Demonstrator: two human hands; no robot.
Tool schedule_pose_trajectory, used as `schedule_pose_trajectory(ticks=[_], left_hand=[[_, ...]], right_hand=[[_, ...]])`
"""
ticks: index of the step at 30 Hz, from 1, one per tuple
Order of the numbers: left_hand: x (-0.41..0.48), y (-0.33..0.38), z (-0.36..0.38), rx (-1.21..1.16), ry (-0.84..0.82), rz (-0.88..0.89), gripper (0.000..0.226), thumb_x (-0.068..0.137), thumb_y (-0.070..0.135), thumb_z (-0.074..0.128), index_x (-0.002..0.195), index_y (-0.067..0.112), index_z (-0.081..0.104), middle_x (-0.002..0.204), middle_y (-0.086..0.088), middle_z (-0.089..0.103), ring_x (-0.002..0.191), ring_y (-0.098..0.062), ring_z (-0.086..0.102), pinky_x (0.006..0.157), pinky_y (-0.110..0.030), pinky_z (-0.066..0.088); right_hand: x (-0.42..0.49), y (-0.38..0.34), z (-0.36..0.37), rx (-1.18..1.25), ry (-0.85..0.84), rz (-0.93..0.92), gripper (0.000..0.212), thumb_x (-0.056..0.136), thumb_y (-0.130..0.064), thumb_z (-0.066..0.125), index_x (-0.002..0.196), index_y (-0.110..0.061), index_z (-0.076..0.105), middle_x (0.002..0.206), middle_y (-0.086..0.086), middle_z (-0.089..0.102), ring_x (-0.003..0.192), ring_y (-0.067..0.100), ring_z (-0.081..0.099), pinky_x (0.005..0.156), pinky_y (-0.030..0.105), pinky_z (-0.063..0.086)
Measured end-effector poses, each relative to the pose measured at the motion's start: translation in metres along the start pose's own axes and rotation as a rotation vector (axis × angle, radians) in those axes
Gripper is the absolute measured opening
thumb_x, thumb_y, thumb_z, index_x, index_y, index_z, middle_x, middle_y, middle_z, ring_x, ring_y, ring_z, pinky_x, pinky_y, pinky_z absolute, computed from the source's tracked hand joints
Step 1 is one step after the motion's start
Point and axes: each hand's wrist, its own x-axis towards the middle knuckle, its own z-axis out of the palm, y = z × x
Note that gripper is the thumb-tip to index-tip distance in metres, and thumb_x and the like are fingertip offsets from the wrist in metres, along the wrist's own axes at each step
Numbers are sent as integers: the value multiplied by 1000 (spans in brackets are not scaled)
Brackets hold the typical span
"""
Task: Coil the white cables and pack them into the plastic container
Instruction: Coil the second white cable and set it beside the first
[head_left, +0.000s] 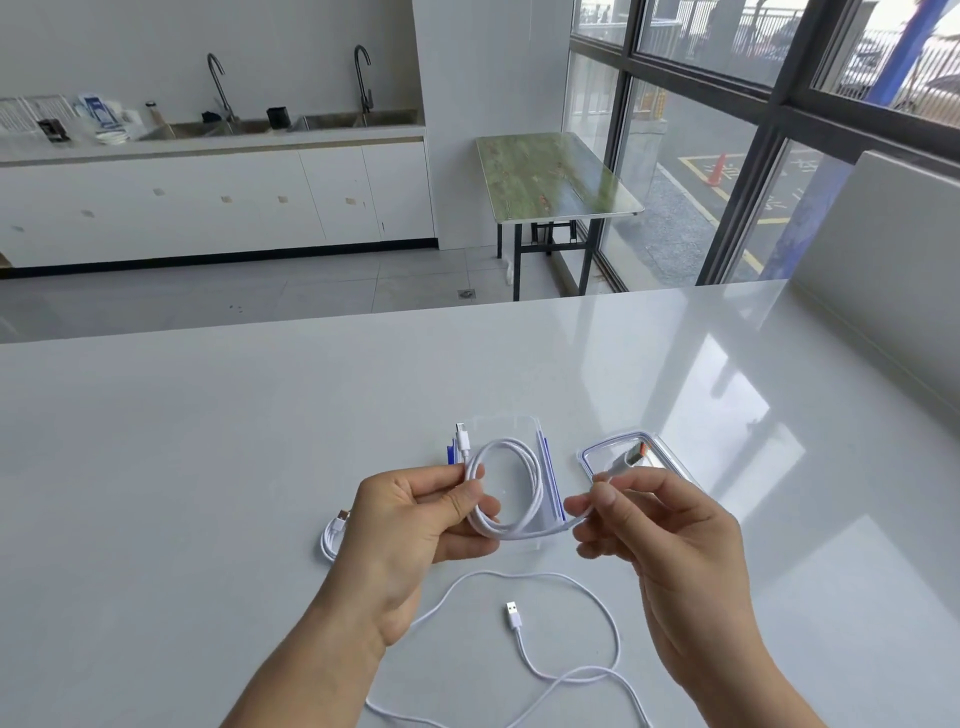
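My left hand pinches a coiled white cable at the left side of its loops, its small plug sticking up. My right hand pinches the cable's free end just below the orange-tipped USB plug. The coil hangs above a clear plastic container with blue clips, lying on the white counter. Its clear lid lies to the right. A second white cable sprawls loose on the counter near me. A third, coiled cable lies behind my left hand.
The white counter stretches wide to the left and far side. A raised white ledge borders it on the right. Beyond are a green table, a sink unit and large windows.
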Motion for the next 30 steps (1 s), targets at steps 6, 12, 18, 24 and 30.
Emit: schedule_pose_trajectory(ticks=[6,12,18,24,30], left_hand=[[-1,-7,8,213,22,98,15,88,-1,69,92,9,79,70,-13,76,58,-22,69,56,-30,60],[-7,-8,17,385,23,231,38,86,9,71,71,44,76,69,-1,77,59,-17,73,61,-32,63],[-19,-9,26,486,-28,337,28,76,29,64,71,57,69,70,0,74,70,-29,71,67,-37,64],[-22,-9,29,474,-110,340,38,82,21,64,79,58,72,74,15,77,72,-12,74,62,-25,62],[-20,-13,22,411,-42,299,56,89,2,67,73,55,74,69,6,76,66,-15,72,60,-21,60]], right_hand=[[5,-10,1,-348,-123,-49,3,77,-19,80,77,-16,80,63,10,74,50,17,62,50,25,53],[11,-7,2,-713,-146,69,12,76,-22,76,66,-23,69,56,0,71,44,10,57,48,33,50],[15,7,4,-658,-22,100,21,68,-41,71,78,-31,56,62,-2,68,50,14,59,50,34,49],[13,20,9,-2,-230,392,27,86,-12,61,111,-9,71,92,17,74,84,33,68,90,59,53],[14,20,2,660,-100,641,39,71,-3,75,110,3,73,94,17,70,84,28,71,83,39,59]])
